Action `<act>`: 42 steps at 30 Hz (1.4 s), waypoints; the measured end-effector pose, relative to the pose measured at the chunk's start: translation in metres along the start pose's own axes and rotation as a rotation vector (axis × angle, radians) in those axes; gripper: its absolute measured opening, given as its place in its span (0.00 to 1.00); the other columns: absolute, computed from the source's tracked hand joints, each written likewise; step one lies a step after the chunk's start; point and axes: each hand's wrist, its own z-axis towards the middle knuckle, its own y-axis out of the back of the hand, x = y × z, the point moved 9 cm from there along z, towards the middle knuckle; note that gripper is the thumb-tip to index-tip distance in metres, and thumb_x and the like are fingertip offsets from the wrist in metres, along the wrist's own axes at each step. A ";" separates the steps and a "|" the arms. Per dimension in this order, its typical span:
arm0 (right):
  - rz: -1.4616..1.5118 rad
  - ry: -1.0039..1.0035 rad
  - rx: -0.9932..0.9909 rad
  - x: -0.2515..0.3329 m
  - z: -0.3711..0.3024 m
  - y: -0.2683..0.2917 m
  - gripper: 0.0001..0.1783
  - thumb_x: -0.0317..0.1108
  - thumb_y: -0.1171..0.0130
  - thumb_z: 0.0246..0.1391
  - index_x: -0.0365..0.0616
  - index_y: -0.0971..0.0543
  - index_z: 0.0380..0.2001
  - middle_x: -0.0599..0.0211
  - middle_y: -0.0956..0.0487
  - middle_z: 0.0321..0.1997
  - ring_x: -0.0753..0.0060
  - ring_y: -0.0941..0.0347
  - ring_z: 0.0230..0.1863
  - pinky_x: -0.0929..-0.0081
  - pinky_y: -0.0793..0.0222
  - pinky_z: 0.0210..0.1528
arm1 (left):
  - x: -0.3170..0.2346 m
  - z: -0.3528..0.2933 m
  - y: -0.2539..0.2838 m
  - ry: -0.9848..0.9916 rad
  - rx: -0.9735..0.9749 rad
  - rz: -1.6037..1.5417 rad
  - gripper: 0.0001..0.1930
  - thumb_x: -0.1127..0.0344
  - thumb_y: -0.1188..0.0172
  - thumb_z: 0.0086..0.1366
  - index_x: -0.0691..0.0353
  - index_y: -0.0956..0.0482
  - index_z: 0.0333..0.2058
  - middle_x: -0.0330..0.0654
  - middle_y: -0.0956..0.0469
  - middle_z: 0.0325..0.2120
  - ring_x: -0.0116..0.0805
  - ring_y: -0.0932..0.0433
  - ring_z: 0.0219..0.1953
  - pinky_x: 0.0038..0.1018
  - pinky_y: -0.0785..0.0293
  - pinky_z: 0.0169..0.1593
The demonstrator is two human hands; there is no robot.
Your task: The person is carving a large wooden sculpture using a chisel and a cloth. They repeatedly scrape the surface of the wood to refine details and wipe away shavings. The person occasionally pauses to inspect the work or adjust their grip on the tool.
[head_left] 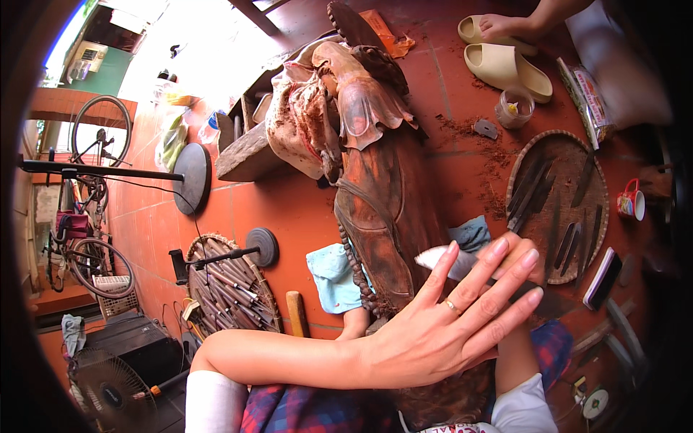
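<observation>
My left hand (447,325), a ring on one finger, reaches across to the right with its fingers stretched and spread, back upward. Behind it, my right hand (533,268) is mostly hidden, its visible fingers bent. From between the hands juts a pale, flat, tapered piece (449,264), blurred and partly covered, apparently in the right hand; its kind is unclear. Just beyond lies a large carved wooden figure (375,209) with robe folds and a string of beads (354,263). It stretches away from me, dark brown and reddish.
Round baskets hold chisels, one on the left (276,317) and one on the right (605,231). Blue cloths (332,278) lie beside the figure. A mallet-like wooden handle (297,314), phone (601,278), mug (632,204) and jar (514,108) are around. Another person's foot (505,27) is near slippers.
</observation>
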 end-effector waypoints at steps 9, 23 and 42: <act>0.070 -0.365 0.001 0.043 -0.017 -0.004 0.53 0.44 0.40 0.61 0.32 0.66 0.70 0.38 0.19 0.38 0.75 0.25 0.20 0.84 0.28 0.25 | 0.025 -0.015 -0.024 0.505 0.279 -0.945 0.11 0.64 0.35 0.63 0.65 0.23 0.35 0.41 0.22 0.24 0.27 0.21 0.27 0.28 0.26 0.32; -0.038 -0.213 -0.050 0.000 0.003 -0.008 0.16 0.41 0.37 0.57 0.39 0.25 0.40 0.56 0.29 0.47 0.68 0.22 0.37 0.74 0.21 0.41 | -0.043 -0.008 -0.001 -0.150 -0.150 -0.138 0.22 0.50 0.40 0.60 0.58 0.22 0.47 0.51 0.26 0.50 0.49 0.31 0.59 0.62 0.36 0.57; -0.248 -0.262 -0.155 -0.012 -0.022 -0.014 0.19 0.38 0.49 0.65 0.40 0.34 0.54 0.56 0.29 0.52 0.62 0.28 0.50 0.65 0.27 0.52 | 0.014 0.010 -0.019 0.183 -0.085 -0.115 0.44 0.44 0.42 0.58 0.61 0.46 0.67 0.57 0.54 0.69 0.58 0.55 0.71 0.66 0.50 0.63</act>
